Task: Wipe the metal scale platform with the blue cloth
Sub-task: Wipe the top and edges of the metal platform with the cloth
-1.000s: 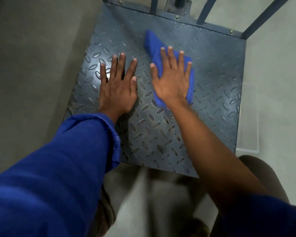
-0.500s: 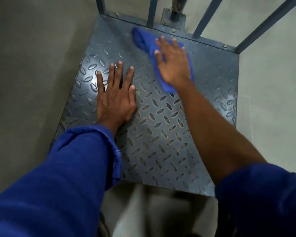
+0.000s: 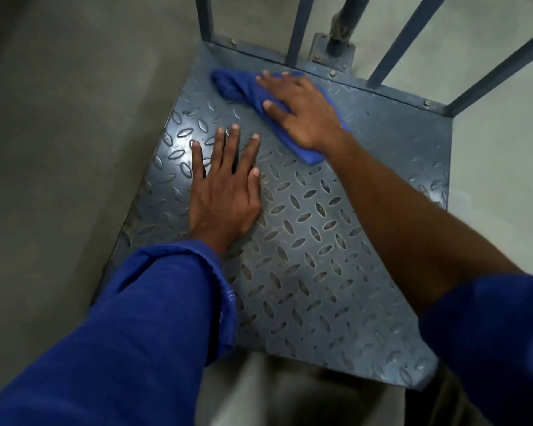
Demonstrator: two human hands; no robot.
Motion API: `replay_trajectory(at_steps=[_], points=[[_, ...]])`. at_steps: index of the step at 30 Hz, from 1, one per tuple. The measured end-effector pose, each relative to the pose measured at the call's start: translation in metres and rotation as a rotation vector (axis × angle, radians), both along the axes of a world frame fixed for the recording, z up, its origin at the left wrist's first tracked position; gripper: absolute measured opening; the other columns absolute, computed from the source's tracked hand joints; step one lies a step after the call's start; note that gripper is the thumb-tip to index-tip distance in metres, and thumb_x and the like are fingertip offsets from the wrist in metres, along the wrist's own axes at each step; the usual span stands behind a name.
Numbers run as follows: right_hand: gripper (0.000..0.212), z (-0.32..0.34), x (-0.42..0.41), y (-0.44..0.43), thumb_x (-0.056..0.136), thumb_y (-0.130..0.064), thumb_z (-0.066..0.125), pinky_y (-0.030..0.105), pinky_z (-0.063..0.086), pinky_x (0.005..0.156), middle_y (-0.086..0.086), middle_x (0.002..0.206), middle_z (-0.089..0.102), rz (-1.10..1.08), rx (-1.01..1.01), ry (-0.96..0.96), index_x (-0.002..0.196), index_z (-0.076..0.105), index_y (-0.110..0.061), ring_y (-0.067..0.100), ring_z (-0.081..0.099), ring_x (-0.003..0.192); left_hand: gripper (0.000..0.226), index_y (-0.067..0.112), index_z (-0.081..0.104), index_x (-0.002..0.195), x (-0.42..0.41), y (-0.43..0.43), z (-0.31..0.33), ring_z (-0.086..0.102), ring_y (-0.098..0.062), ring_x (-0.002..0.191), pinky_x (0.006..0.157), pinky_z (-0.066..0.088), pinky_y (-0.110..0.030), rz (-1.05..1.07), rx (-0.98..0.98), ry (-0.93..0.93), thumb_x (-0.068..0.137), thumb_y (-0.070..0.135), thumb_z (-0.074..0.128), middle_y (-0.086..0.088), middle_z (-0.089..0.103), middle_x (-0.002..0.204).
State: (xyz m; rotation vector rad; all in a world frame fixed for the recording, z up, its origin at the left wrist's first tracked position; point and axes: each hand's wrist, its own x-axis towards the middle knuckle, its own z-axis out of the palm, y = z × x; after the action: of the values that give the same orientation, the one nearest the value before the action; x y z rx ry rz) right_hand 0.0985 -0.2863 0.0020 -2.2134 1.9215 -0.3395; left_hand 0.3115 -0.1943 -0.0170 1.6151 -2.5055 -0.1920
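The grey metal scale platform (image 3: 314, 241) with a raised diamond tread lies on the floor in front of me. A crumpled blue cloth (image 3: 237, 87) rests near its far edge. My right hand (image 3: 302, 112) presses flat on the cloth, fingers pointing left, and covers its middle. My left hand (image 3: 225, 192) lies flat on the bare plate at the left, fingers spread, holding nothing. Blue sleeves cover both upper arms; the right forearm is bare.
Blue metal rails (image 3: 299, 29) and a bolted post (image 3: 339, 35) rise from the platform's far edge. Grey concrete floor (image 3: 59, 133) surrounds the platform on all sides.
My right hand has pushed the cloth away from me and leftward, from the middle toward the far edge by the rails. My left hand has stayed flat in place.
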Motion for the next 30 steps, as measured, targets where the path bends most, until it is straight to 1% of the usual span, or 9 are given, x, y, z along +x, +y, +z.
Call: replay_trajectory(at_steps=[2, 6, 9, 12, 16, 20, 23, 27, 30], points=[[0.06, -0.004, 0.002, 0.002, 0.104, -0.055, 0.032, 0.042, 0.03, 0.124, -0.006, 0.162, 0.046, -0.206, -0.076, -0.022, 0.156, 0.048, -0.029, 0.023, 0.044, 0.145, 0.062, 0.028, 0.015, 0.172, 0.0, 0.0, 0.0, 0.0, -0.025, 0.168, 0.132, 0.001, -0.062, 0.005, 0.002, 0.001, 0.112, 0.04, 0.015, -0.006, 0.006, 0.181], [0.044, -0.008, 0.01, 0.011, 0.105, -0.044, 0.047, 0.041, 0.036, 0.117, 0.006, 0.138, 0.061, 0.017, -0.284, 0.04, 0.139, 0.066, -0.022, 0.028, 0.054, 0.129, 0.062, 0.028, 0.015, 0.172, -0.001, -0.001, 0.0, 0.001, -0.025, 0.168, 0.133, 0.0, -0.062, 0.008, 0.003, -0.004, 0.111, 0.04, 0.015, -0.006, 0.006, 0.181], [0.045, 0.001, 0.008, 0.002, 0.103, -0.046, 0.046, 0.045, 0.041, 0.11, 0.008, 0.128, 0.06, -0.323, -0.246, 0.045, 0.135, 0.068, -0.025, 0.03, 0.052, 0.122, 0.062, 0.029, 0.012, 0.172, -0.001, 0.0, 0.0, -0.003, -0.025, 0.168, 0.133, -0.003, -0.06, 0.011, 0.016, -0.008, 0.111, 0.041, 0.014, -0.005, 0.002, 0.181], [0.046, -0.005, 0.017, -0.004, 0.105, -0.045, 0.048, 0.042, 0.044, 0.106, 0.011, 0.129, 0.061, 0.109, -0.166, -0.033, 0.141, 0.065, -0.023, 0.03, 0.054, 0.119, 0.062, 0.028, 0.013, 0.172, -0.002, 0.001, 0.0, -0.001, -0.025, 0.168, 0.133, -0.002, -0.06, 0.013, 0.005, -0.014, 0.112, 0.041, 0.015, -0.006, 0.003, 0.181], [0.048, 0.006, 0.031, -0.028, 0.104, -0.043, 0.05, 0.044, 0.034, 0.123, 0.009, 0.151, 0.058, 0.104, -0.052, -0.131, 0.146, 0.061, -0.02, 0.034, 0.047, 0.146, 0.061, 0.028, 0.016, 0.172, -0.003, 0.0, 0.0, -0.001, -0.025, 0.168, 0.133, -0.001, -0.06, 0.026, -0.005, -0.014, 0.113, 0.04, 0.018, -0.006, 0.005, 0.181], [0.05, 0.013, 0.064, -0.043, 0.106, -0.042, 0.048, 0.035, 0.014, 0.129, 0.0, 0.165, 0.042, 0.388, 0.114, -0.105, 0.153, 0.052, -0.026, 0.022, 0.026, 0.158, 0.059, 0.024, 0.026, 0.169, -0.003, -0.001, 0.001, 0.001, -0.026, 0.168, 0.133, 0.0, -0.06, 0.022, 0.009, -0.023, 0.112, 0.04, 0.018, -0.009, 0.013, 0.18], [0.054, 0.015, 0.082, -0.051, 0.105, -0.045, 0.045, 0.039, 0.013, 0.129, 0.001, 0.166, 0.039, 0.16, 0.07, -0.117, 0.156, 0.048, -0.026, 0.028, 0.025, 0.159, 0.061, 0.025, 0.022, 0.17, -0.001, 0.0, 0.002, -0.002, -0.025, 0.168, 0.133, -0.002, -0.06, 0.019, 0.033, -0.042, 0.112, 0.041, 0.016, -0.008, 0.011, 0.18], [0.05, 0.02, 0.092, -0.044, 0.106, -0.038, 0.053, 0.044, 0.009, 0.13, 0.002, 0.167, 0.037, 0.326, 0.136, -0.147, 0.154, 0.049, -0.028, 0.029, 0.02, 0.16, 0.057, 0.022, 0.038, 0.163, 0.0, -0.002, 0.003, 0.008, -0.027, 0.167, 0.133, 0.0, -0.06, 0.012, 0.009, -0.004, 0.112, 0.04, 0.021, -0.011, 0.029, 0.174], [0.047, 0.014, 0.058, -0.006, 0.106, -0.039, 0.053, 0.046, 0.019, 0.13, 0.004, 0.163, 0.043, 0.073, 0.071, -0.271, 0.15, 0.056, -0.025, 0.029, 0.025, 0.159, 0.059, 0.023, 0.032, 0.168, 0.001, 0.0, 0.002, 0.007, -0.027, 0.167, 0.133, 0.003, -0.061, 0.019, -0.008, 0.015, 0.112, 0.039, 0.022, -0.009, 0.017, 0.179]])
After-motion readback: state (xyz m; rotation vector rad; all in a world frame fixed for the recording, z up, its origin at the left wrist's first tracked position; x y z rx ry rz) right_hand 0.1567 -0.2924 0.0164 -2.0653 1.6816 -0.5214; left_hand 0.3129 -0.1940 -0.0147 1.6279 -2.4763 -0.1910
